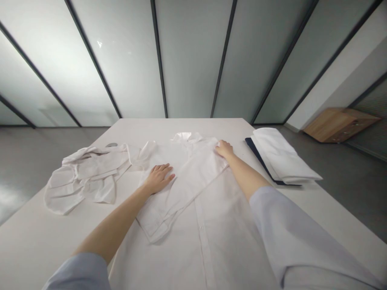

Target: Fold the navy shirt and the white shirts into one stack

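Observation:
A white button-up shirt [217,237] lies front up with its collar at the far end. One sleeve [181,193] is folded diagonally across the chest, its cuff toward the lower left. My left hand [159,178] rests flat on the folded sleeve and chest, fingers spread. At the shirt's right shoulder, my right hand [224,149] lies on the fabric edge, its fingers loosely bent and slightly apart. The other sleeve stretches left toward a crumpled white garment [93,169]; where one ends and the other begins is hard to make out.
A folded white cloth [281,155] lies over a dark navy folded piece [260,159] at the table's right edge. Behind the crumpled garment sits a small grey round object [111,144]. The white table [27,237] faces frosted glass panels; a wooden cabinet [335,125] stands right.

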A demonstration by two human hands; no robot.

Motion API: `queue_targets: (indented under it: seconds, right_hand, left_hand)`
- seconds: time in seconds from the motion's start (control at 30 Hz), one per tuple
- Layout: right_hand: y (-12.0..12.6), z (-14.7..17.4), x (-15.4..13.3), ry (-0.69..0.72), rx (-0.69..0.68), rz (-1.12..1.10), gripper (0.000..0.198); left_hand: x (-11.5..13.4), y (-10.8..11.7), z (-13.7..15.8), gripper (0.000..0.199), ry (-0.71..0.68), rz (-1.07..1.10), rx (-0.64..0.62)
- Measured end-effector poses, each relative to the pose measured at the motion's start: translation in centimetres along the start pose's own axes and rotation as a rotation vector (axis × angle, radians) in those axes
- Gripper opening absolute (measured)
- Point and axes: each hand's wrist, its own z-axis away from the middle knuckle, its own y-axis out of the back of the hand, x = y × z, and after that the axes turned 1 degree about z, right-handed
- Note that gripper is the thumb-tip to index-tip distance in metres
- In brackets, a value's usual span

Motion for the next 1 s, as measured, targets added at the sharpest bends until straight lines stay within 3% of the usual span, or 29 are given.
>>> queue_targets:
  seconds: [0.17, 0.4, 0.57, 0.7, 0.77, 0.87, 1.0]
  right_hand:
    - [0.0, 0.2, 0.3, 0.073, -0.052, 0.057, 0.045]
    - [0.6, 2.2, -0.9, 0.1, -0.081, 0.096, 0.069]
    - [0.4, 9.3, -5.8, 0.385, -0.137, 0.05, 0.075]
    - [-0.9, 16.2, -9.8, 0.657, -0.156, -0.041, 0.076]
    - [-1.4, 17.6, -10.7, 0.706, -0.152, -0.063, 0.072]
    - [-1.5, 16.1, -10.3, 0.64, -0.174, -0.034, 0.07]
    - [-0.8, 10.6, -6.5, 0.376, -0.183, 0.031, 0.071]
  left_hand:
    - [0.1, -0.2, 0.3, 0.057, 0.006, -0.026, -0.022]
    - [-0.3, -0.7, 0.5, 0.062, 0.013, -0.054, -0.054]
    - [0.3, -0.2, -0.6, 0.061, 0.039, -0.05, -0.07]
    - [2.3, 0.0, -1.2, 0.054, 0.144, -0.093, -0.127]
    - [3.2, -0.2, -1.1, 0.056, 0.187, -0.119, -0.111]
    - [3.8, -0.7, -0.4, 0.068, 0.196, -0.129, -0.075]
    - [3.5, -1.1, 0.1, 0.08, 0.187, -0.116, -0.075]
